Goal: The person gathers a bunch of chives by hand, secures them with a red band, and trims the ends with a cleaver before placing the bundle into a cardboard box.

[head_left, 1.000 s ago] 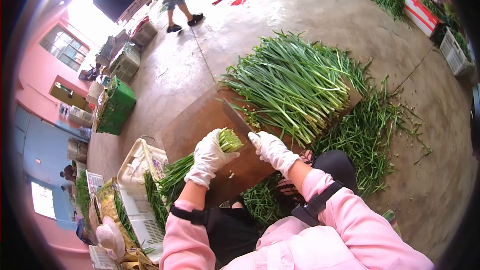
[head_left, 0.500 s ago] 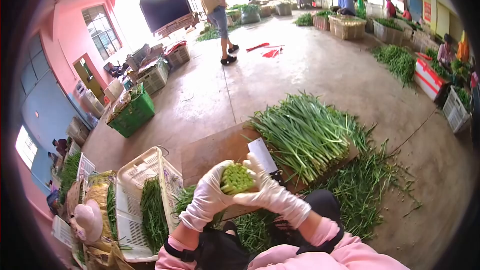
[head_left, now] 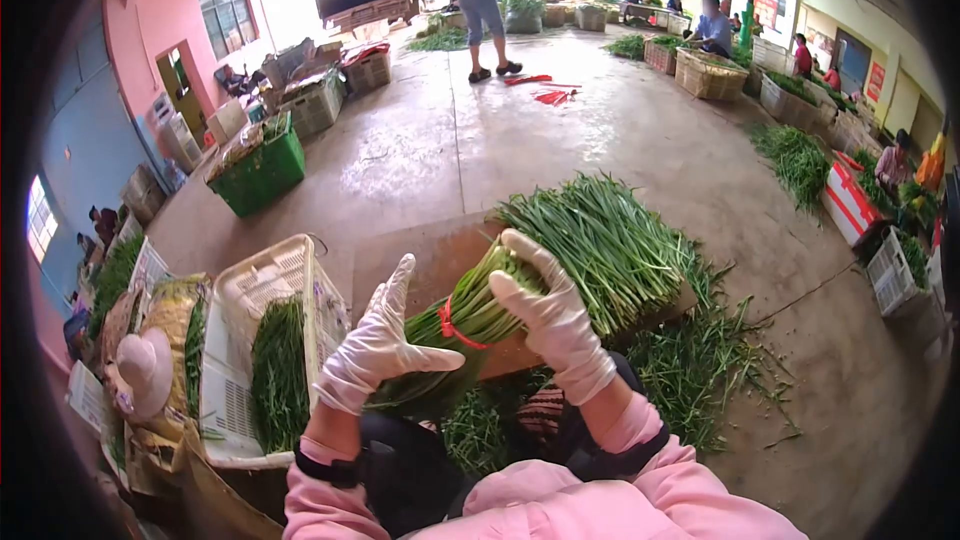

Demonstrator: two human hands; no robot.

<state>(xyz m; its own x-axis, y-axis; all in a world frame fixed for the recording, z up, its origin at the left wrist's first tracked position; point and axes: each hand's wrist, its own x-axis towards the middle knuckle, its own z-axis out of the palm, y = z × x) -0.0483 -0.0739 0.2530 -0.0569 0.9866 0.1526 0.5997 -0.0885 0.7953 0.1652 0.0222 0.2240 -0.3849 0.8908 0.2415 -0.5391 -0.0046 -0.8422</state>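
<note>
A bundle of long green stalks (head_left: pixel 470 305) with a red tie (head_left: pixel 447 322) round its middle lies slanted over the front of a brown board (head_left: pixel 385 265). Its cut end points up and to the right. My right hand (head_left: pixel 560 320), in a white glove, curls its fingers and thumb round that end. On the other side my left hand (head_left: pixel 372 345), gloved too, is open with fingers spread; its thumb lies against the leafy part of the bundle. A large pile of loose stalks (head_left: pixel 610 250) covers the right side of the board, just beyond my right hand.
To my left stands a white plastic crate (head_left: pixel 265 270) with greens in it, beside a pink hat (head_left: pixel 145 370). Leaf scraps (head_left: pixel 690 380) litter the floor on the right. Farther off are a green crate (head_left: pixel 260 175), a standing person (head_left: pixel 475 0) and several people among baskets.
The bundle has tipped from end-on towards me to lying slanted, showing its red tie. My left hand has let go and moved left; my right hand stays at the cut end.
</note>
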